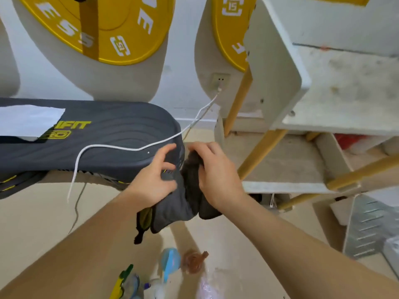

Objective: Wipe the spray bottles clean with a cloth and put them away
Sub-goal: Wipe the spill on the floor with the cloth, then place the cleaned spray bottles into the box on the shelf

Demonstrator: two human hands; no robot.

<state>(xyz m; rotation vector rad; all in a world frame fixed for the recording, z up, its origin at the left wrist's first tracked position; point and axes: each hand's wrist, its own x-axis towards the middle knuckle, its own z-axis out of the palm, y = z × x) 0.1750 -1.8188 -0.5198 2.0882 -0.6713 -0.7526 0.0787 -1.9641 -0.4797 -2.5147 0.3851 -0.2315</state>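
Observation:
A dark grey cloth (174,208) hangs between both hands, above the floor. My left hand (153,180) grips its left side with the fingers curled into the fabric. My right hand (216,175) holds the bunched upper right part of the cloth. Several spray bottles stand on the floor below my arms: a blue-topped one (170,262), an amber-topped one (194,261), a green and yellow one (123,281) and a clear one (207,288). Neither hand touches a bottle.
A dark padded bench (97,134) with a white cable (121,147) across it stands at the left. Yellow weight plates (101,24) lean on the wall behind. A white shelf unit (302,160) with yellow struts is at the right, and a metal sheet (367,225) lies lower right.

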